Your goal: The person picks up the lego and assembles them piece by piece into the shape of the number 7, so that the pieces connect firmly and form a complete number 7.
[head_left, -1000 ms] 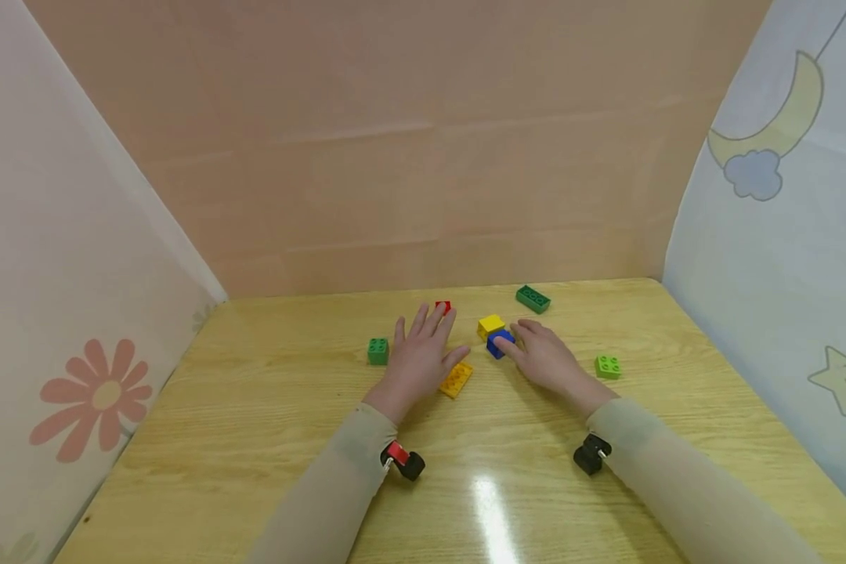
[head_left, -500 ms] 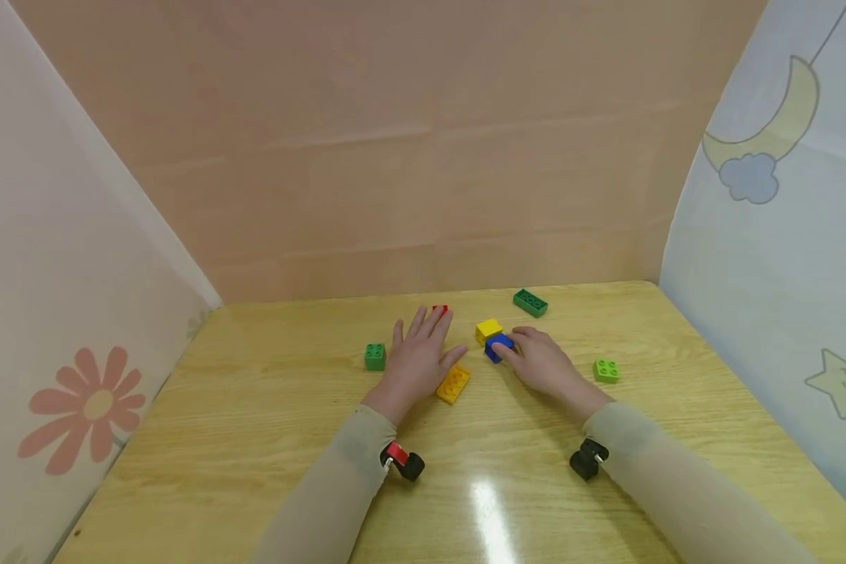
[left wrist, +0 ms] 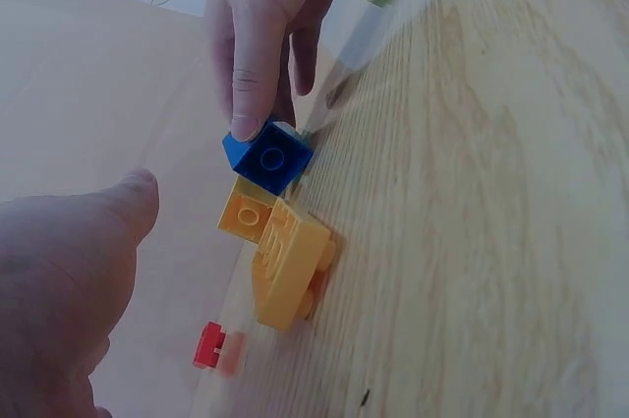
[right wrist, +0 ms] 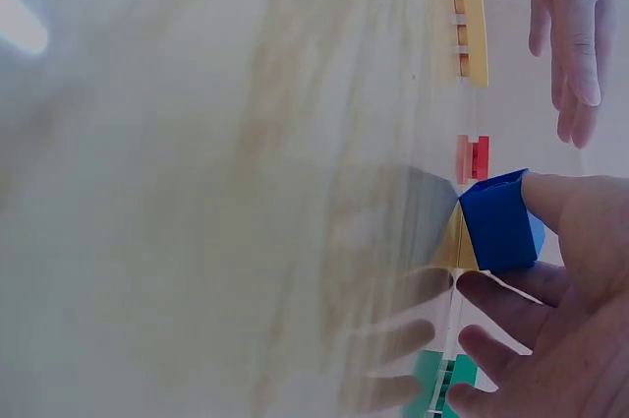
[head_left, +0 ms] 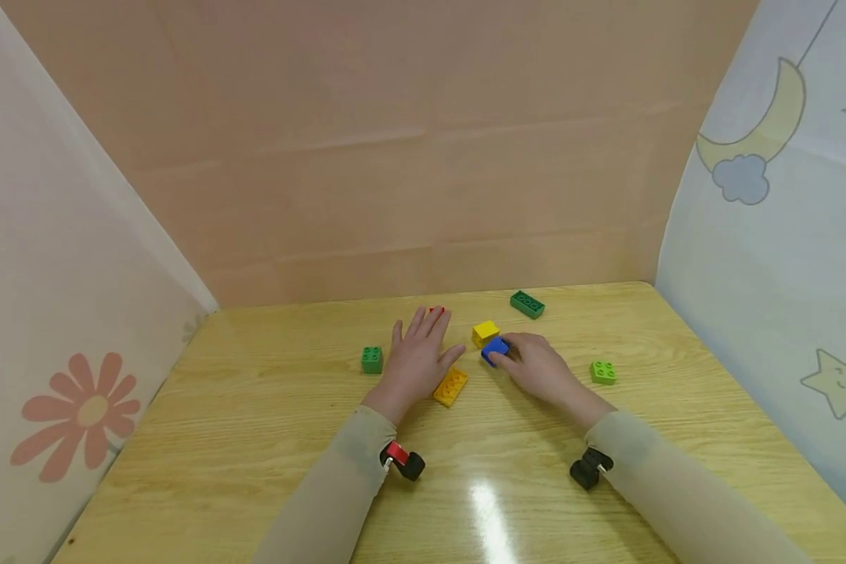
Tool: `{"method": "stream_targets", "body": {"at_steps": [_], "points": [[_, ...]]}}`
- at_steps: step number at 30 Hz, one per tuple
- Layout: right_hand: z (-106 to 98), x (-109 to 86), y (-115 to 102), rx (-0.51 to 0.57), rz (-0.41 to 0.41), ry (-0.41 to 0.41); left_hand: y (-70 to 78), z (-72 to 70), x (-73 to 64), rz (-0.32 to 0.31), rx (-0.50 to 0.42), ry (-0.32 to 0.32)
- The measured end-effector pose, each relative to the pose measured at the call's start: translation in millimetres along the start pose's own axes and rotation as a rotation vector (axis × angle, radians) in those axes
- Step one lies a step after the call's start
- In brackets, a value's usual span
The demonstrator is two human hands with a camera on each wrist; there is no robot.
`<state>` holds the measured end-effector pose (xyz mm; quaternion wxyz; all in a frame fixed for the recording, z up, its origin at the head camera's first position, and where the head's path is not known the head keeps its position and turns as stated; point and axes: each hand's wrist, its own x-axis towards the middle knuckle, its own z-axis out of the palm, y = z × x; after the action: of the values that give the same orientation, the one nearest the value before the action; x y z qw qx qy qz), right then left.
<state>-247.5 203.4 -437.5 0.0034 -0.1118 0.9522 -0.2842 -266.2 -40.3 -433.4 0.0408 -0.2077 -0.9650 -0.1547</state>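
Note:
My right hand (head_left: 541, 370) pinches a blue toy building brick (head_left: 494, 350) between thumb and fingers. In the right wrist view the blue brick (right wrist: 499, 228) is tilted, with its shadow on the table; in the left wrist view its hollow underside (left wrist: 280, 164) shows. Just behind it sits a yellow brick (head_left: 486, 332). My left hand (head_left: 417, 364) is spread, fingers straight, holding nothing. Its fingertips overlap a red brick (head_left: 436, 310) in the head view, partly hiding it. Near the left thumb, an orange-yellow flat brick (head_left: 452, 387) lies studs down.
A green brick (head_left: 371, 360) stands left of the left hand. Farther back lies a dark green long brick (head_left: 527, 304), and a light green brick (head_left: 603, 372) is to the right. The wooden table (head_left: 268, 439) meets a back panel and two printed side walls.
My right thumb and fingers have closed on the blue brick, which now tips and sits slightly apart from its earlier pose beside the yellow one. The left hand stays nearly still.

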Motion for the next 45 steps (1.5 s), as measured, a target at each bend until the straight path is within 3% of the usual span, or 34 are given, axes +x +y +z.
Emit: {"method": "stream_targets", "body": {"at_steps": [10, 21, 45], "points": [[-1, -7.9, -1, 0.070, 0.027, -0.004, 2.8, -1.3, 0.0, -0.011, -0.006, -0.004], [-5, -26.5, 4, 0.157, 0.052, -0.050, 8.7, -4.2, 4.7, 0.027, 0.007, 0.002], [-16, -58.3, 12, 0.289, -0.032, -0.207, 22.7, 0.2, 23.4, 0.034, -0.013, -0.015]]}}
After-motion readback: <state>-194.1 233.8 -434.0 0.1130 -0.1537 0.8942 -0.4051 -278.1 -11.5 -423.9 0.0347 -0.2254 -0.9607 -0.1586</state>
